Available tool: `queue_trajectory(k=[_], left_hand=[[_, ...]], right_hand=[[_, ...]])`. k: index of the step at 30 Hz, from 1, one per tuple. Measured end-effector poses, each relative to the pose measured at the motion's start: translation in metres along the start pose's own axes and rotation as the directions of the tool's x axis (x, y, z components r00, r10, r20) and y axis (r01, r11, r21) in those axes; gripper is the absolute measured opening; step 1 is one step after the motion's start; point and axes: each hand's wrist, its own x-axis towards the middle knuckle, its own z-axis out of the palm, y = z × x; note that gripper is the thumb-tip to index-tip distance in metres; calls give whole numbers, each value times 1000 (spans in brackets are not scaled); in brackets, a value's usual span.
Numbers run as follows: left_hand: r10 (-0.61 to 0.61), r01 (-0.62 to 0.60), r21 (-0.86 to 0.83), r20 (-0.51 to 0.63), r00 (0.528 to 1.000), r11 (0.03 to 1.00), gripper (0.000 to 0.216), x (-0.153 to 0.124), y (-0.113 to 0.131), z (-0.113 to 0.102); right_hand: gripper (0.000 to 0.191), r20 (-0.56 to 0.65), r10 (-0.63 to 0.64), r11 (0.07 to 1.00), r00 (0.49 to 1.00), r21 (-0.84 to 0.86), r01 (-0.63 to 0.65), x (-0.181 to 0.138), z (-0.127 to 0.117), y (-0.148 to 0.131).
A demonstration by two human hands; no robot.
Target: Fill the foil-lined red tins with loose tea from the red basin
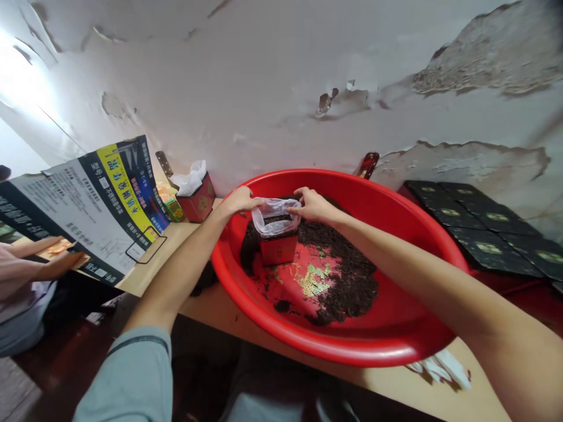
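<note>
A large red plastic basin (396,334) rests on a wooden table and holds a heap of dark loose tea leaves (347,275). Inside it stands a small red square tin (278,249) lined with a clear plastic bag (275,212) partly filled with tea. My left hand (240,200) pinches the bag's left rim. My right hand (313,205) pinches the bag's right rim. Both hands hold the bag open over the tin.
A second red tin with a white bag (196,196) stands at the back left by the peeling wall. A printed cardboard box (94,205) lies to the left, another person's arm (39,261) beside it. Several black gold-printed boxes (484,234) lie at the right.
</note>
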Motion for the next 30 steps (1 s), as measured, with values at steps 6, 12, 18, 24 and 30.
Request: queue_trajectory(k=[6,12,18,24,30], left_hand=[[-171,187,-29,294,941,982,13,-20,-10,4],[-139,133,106,50,989,985,18,-34,5,-29],[-28,31,273,-17,999,961,17,-42,37,-55],[47,-32,542,-12,999,840,35,-25,48,-44],[194,-135,459,-85,977,878,13,-3,34,-21]], right_hand=[[22,103,48,978,994,-207,-26,-1,-4,-14],[27,-103,31,996,994,-80,-39,6,-32,-32],[36,-83,1,1000,997,32,1,-1,-49,-43],[32,-87,-205,938,975,-302,170,-1,-52,-51],[16,-68,-277,909,958,-343,239,-3,-56,-70]])
